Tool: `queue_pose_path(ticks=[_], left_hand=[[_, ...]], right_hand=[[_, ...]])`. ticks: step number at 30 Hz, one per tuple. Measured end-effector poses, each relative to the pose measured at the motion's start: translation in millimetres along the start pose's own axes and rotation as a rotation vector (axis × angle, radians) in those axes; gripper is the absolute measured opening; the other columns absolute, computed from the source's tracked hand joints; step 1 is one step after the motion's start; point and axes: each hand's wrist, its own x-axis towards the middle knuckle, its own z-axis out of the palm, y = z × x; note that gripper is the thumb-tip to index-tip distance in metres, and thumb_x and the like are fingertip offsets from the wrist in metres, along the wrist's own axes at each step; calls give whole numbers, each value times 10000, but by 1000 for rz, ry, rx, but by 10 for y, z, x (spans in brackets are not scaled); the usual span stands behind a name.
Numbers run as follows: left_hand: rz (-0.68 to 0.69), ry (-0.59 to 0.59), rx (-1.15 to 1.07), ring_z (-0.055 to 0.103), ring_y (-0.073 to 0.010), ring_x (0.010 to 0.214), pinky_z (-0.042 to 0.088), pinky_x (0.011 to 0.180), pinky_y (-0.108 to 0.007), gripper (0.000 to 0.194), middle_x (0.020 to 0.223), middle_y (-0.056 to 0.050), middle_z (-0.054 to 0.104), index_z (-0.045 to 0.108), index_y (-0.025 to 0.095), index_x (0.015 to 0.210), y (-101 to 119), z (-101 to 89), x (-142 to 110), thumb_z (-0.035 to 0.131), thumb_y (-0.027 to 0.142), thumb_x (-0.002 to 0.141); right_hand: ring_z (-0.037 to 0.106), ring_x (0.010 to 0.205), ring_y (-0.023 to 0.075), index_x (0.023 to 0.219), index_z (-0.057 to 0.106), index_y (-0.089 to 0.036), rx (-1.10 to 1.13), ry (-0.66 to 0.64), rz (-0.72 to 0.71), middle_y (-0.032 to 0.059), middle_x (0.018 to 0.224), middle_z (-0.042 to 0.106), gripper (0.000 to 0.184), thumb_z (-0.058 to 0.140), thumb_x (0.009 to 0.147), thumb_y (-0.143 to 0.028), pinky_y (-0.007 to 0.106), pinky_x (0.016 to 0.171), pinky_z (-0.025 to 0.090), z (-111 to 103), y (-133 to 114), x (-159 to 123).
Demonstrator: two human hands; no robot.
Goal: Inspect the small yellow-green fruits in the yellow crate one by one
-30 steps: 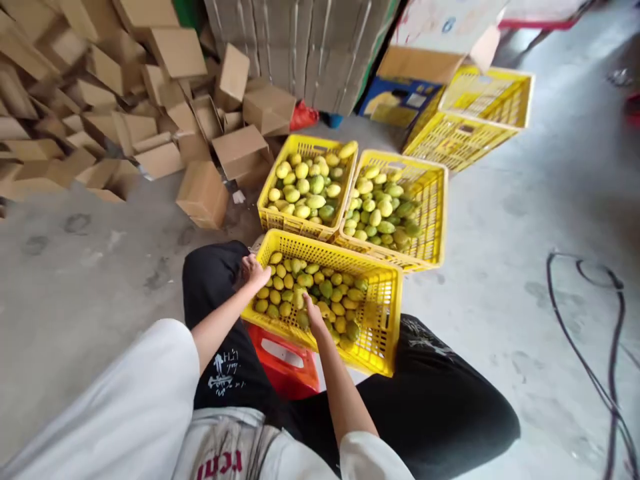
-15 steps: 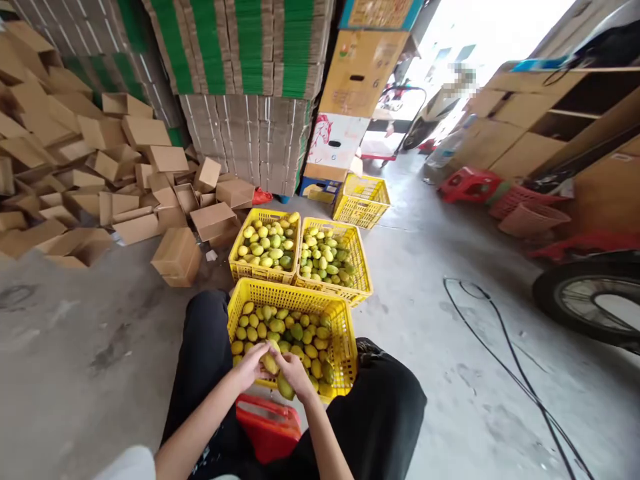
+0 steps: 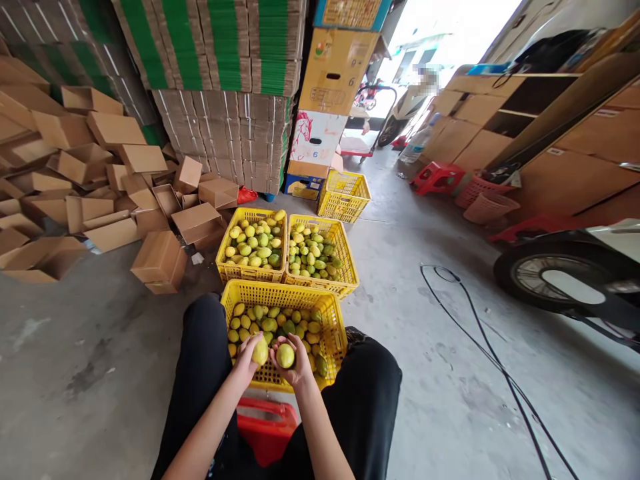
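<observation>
My left hand (image 3: 245, 357) is closed round a yellow-green lemon (image 3: 260, 352), over the near side of the front yellow crate (image 3: 334, 320). Close beside it, my right hand (image 3: 299, 365) grips another lemon (image 3: 285, 356), its rounded end facing up. A small gap separates the two fruits. Below both hands, the front crate holds many loose lemons (image 3: 245, 321), from yellow to dark green. The crate stands between my knees, and my forearms hide part of its near rim.
Two more yellow crates (image 3: 224, 268) of fruit stand just beyond. Another yellow crate (image 3: 367, 197) is farther back. Cardboard boxes (image 3: 160, 257) heap at left. A black cable (image 3: 483, 333) lies on the floor at right, near a motorbike wheel (image 3: 540, 277). A red stool (image 3: 267, 433) shows below me.
My hands have moved apart, and each lemon now sits upright in its own hand. The right-hand lemon has risen from below the palm. The head view has shifted to the right.
</observation>
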Motion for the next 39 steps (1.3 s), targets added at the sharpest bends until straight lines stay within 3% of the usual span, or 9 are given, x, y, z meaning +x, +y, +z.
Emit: queue_pose_path(ticks=[2,6,11,17,25,32,39], left_hand=[[-67,-42,-37,804,-191,809,648,697,-238,72,866,-54,763,706,152,1040,29,39,-36,698,147,968],[-133,-58,-102,843,-283,944,707,856,-399,180,887,-98,778,683,153,1098,85,73,-44,543,214,1004],[-84,-65,-112,770,-174,697,667,711,-290,189,864,-41,776,672,155,1151,39,22,43,641,133,966],[-70,-104,32,751,-146,591,595,556,-217,155,837,-6,765,625,199,1142,8,-31,67,706,213,1011],[-24,-176,138,775,-160,630,578,525,-211,436,901,13,761,614,234,1290,50,-14,-9,796,237,894],[-34,-153,48,800,-185,658,623,593,-260,354,952,9,739,565,253,1290,64,0,25,680,234,955],[9,-197,138,785,-165,637,584,543,-218,493,971,28,718,565,269,1213,11,-61,55,883,283,837]], right_hand=[[769,715,244,825,667,-245,0,-10,-62,16,714,715,177,805,753,-330,399,678,687,-32,1,13],[820,876,313,884,660,-276,-54,-109,-211,-5,739,722,337,864,618,-313,402,691,685,-79,-28,57],[799,832,238,994,696,-263,-80,-119,-349,-1,911,804,516,990,585,-374,290,641,622,-73,-55,116],[717,679,161,999,704,-255,-131,-163,-273,-24,850,771,512,1002,621,-429,232,577,562,-32,-6,56],[781,834,215,1085,650,-302,-166,-105,-333,-48,883,728,623,986,560,-314,224,601,547,5,-29,-2],[798,917,269,1063,661,-298,-168,-117,-357,-8,969,755,564,966,604,-417,293,649,585,-43,-35,61],[774,846,245,1032,696,-291,-249,-100,-409,-19,960,748,503,971,630,-419,294,639,570,-64,-5,86]])
